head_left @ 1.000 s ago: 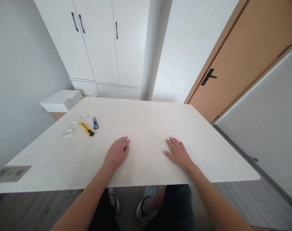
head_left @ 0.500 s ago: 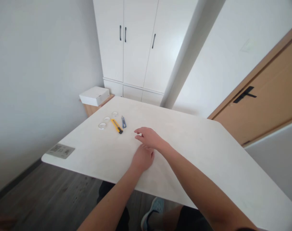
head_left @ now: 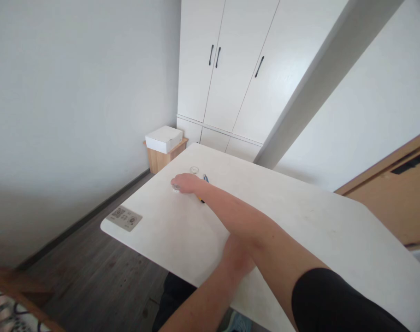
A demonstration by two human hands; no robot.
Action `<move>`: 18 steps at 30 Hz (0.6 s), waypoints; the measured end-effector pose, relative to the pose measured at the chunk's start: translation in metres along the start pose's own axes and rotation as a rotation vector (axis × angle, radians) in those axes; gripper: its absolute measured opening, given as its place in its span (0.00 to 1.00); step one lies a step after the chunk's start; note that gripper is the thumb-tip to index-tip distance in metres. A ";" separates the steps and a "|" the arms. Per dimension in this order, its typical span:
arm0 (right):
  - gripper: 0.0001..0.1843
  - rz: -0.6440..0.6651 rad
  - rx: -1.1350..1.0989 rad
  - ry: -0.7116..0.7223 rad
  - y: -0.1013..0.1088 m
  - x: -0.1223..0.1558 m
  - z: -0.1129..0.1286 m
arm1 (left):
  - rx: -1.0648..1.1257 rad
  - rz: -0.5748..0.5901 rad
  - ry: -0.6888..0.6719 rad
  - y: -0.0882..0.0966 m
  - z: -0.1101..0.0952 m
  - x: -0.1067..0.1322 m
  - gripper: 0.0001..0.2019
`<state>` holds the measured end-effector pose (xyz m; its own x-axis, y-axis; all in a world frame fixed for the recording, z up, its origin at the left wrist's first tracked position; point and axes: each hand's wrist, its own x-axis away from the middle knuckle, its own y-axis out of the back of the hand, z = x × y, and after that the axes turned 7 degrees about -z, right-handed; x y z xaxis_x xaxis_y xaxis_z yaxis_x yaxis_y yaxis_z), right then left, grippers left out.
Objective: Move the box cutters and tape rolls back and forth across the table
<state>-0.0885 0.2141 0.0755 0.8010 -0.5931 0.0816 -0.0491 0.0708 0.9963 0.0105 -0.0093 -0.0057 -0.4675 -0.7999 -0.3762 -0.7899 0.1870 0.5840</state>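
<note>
My right hand reaches across to the far left of the table, its fingers closed around a small clear tape roll. Behind it on the tabletop lies another clear tape roll. A blue utility knife pokes out past my right wrist. Of the yellow utility knife, only a bit of the end shows below the wrist; the rest is covered. My left hand rests low on the table under my right forearm, which hides its fingers.
The white table carries a grey printed label at its left corner. A white box sits on a wooden stand beyond the table. White cabinets stand at the back, a wooden door at the right.
My right hand has moved left from above my left hand to the tape rolls and closed on one. The view has swung left. My left hand's fingers are now covered.
</note>
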 end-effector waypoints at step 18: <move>0.28 0.114 0.064 -0.327 0.028 -0.022 -0.027 | 0.111 -0.125 -0.059 -0.002 -0.003 -0.007 0.24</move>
<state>-0.0916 0.2508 0.1005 0.5548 -0.8108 0.1866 -0.1731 0.1069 0.9791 0.0166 -0.0063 -0.0021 -0.3833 -0.7865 -0.4843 -0.8807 0.1532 0.4482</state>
